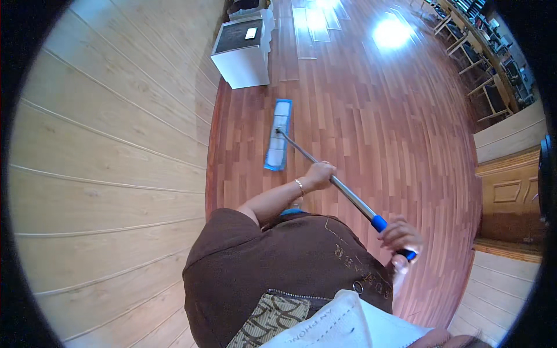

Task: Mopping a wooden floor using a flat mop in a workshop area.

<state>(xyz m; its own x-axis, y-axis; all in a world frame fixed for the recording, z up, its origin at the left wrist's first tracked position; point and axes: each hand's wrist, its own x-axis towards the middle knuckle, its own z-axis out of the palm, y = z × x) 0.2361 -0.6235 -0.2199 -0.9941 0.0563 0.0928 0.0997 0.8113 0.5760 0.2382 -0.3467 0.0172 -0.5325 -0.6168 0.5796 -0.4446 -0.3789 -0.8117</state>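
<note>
A flat mop's long head (279,145), white on top with a blue fringe, lies on the wooden floor ahead of me, close to the left wall. Its silver pole (355,200) slants back toward me on the right. Around the middle of the pole my left hand (318,176) is closed, a bracelet at its wrist. My right hand (401,236) wraps the blue grip at the pole's upper end; its fingers are slightly blurred.
A pale panelled wall (116,174) runs along my left. Beyond the mop stands a white cabinet (243,66) with a phone (250,33) on its dark top. At the far right are chairs (490,95) along a long desk, then a wooden door (509,203). Light glares off the floor.
</note>
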